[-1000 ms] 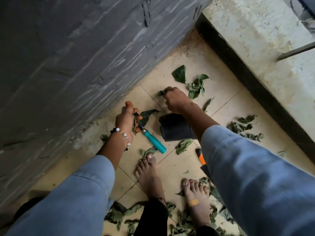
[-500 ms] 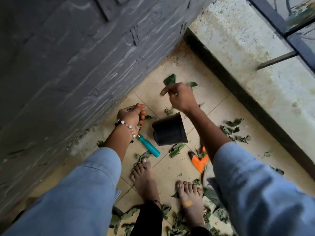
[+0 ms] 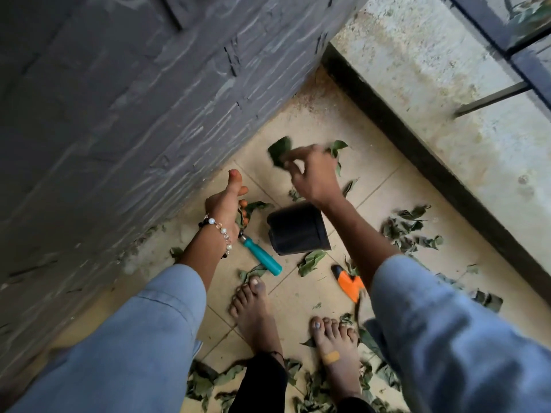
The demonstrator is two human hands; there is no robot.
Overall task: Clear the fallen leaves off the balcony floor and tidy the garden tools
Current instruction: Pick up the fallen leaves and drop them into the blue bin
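Observation:
My right hand (image 3: pixel 314 181) is raised over the tiled floor (image 3: pixel 301 296), blurred, and pinches green leaves (image 3: pixel 278 152). My left hand (image 3: pixel 225 202) hovers near the dark wall with its thumb up and fingers curled around a few leaves (image 3: pixel 252 207). Between the hands a black plastic pot (image 3: pixel 298 231) lies on its side. A teal-handled tool (image 3: pixel 262 258) rests on the floor under my left wrist. An orange-handled tool (image 3: pixel 349 284) lies partly hidden under my right forearm. Loose leaves lie scattered on the tiles (image 3: pixel 410 229), with more around my bare feet (image 3: pixel 310 383).
A dark grey stone wall (image 3: pixel 119 114) runs along the left. A concrete parapet (image 3: pixel 432 73) with a black base strip and metal railing (image 3: pixel 524 55) bounds the right. The two meet in a corner ahead. My feet (image 3: pixel 256 314) stand on the tiles below the pot.
My right hand has lifted off the floor with leaves in its fingers. My left hand has risen a little and its thumb now sticks up.

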